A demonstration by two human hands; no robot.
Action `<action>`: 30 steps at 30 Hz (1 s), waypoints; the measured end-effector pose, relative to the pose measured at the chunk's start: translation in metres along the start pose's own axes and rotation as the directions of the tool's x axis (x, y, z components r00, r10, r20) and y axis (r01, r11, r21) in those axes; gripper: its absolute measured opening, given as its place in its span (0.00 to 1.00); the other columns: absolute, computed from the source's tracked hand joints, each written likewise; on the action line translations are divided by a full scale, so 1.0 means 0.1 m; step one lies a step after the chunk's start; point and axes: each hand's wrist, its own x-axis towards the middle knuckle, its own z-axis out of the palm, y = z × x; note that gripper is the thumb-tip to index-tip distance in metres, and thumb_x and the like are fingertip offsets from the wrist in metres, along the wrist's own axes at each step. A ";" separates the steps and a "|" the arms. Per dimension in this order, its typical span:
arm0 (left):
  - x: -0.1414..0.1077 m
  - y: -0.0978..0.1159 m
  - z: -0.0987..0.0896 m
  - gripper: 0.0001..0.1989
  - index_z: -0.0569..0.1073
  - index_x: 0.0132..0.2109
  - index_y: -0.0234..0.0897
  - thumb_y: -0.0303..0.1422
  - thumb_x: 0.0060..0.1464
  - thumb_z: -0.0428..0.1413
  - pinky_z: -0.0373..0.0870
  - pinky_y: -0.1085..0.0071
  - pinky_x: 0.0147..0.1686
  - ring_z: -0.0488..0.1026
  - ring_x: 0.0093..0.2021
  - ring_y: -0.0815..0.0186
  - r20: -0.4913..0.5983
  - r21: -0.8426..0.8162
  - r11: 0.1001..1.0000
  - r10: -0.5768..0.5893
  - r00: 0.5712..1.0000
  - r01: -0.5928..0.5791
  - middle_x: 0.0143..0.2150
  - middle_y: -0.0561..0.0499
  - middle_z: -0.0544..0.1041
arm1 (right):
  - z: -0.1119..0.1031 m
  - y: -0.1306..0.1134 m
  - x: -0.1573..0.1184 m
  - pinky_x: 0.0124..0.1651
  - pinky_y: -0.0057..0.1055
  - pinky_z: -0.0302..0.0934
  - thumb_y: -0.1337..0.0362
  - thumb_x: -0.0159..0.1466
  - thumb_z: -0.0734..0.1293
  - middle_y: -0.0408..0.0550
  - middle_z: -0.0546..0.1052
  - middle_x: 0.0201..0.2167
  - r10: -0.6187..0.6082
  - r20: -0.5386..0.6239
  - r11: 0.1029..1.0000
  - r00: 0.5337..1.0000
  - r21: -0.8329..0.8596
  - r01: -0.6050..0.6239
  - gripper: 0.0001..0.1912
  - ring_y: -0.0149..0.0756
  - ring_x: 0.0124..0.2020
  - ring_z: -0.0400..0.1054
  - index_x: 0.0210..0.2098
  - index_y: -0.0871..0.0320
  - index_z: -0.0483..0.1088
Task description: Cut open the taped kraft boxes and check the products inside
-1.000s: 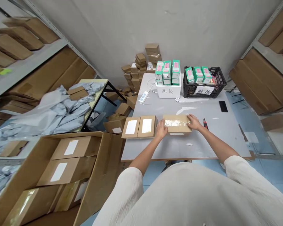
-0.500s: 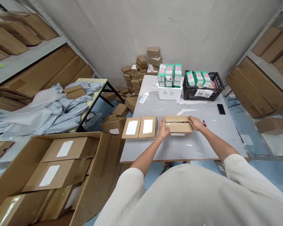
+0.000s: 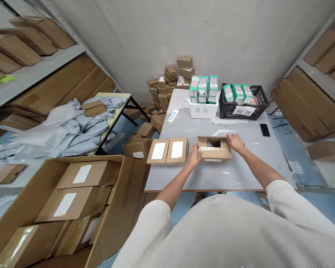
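Note:
A brown cardboard box (image 3: 215, 154) stands on the grey table (image 3: 181, 182), its top partly opened, with a dark gap between the flaps and clear tape along the front edge. My left hand (image 3: 194, 155) grips its left end. At the back right corner, my right hand (image 3: 235, 142) has its fingers closed on the box's edge. Left of my left hand lie two brown boxes with white labels, one (image 3: 158, 151) beside the other (image 3: 176, 150).
A white bin (image 3: 203, 111) and a black crate (image 3: 243, 110) hold green-and-pink boxes at the back. Nearby are a power strip (image 3: 173, 116) and a phone (image 3: 265, 130). A large carton (image 3: 125, 193) of boxes stands at the lower left.
The top of the box has come open, its back flap raised and a dark opening showing. My right hand has shifted slightly up with the flap. The view has moved a little.

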 end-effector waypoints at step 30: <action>-0.10 0.54 -0.39 0.14 0.76 0.60 0.45 0.34 0.73 0.52 0.60 0.50 0.70 0.74 0.59 0.54 0.052 0.255 0.960 0.104 0.993 -0.114 0.51 0.45 0.80 | 0.28 0.16 0.42 0.68 0.43 0.64 0.54 0.78 0.55 0.54 0.79 0.65 0.014 0.315 0.942 0.949 0.315 -0.118 0.25 0.52 0.64 0.72 0.58 0.55 0.79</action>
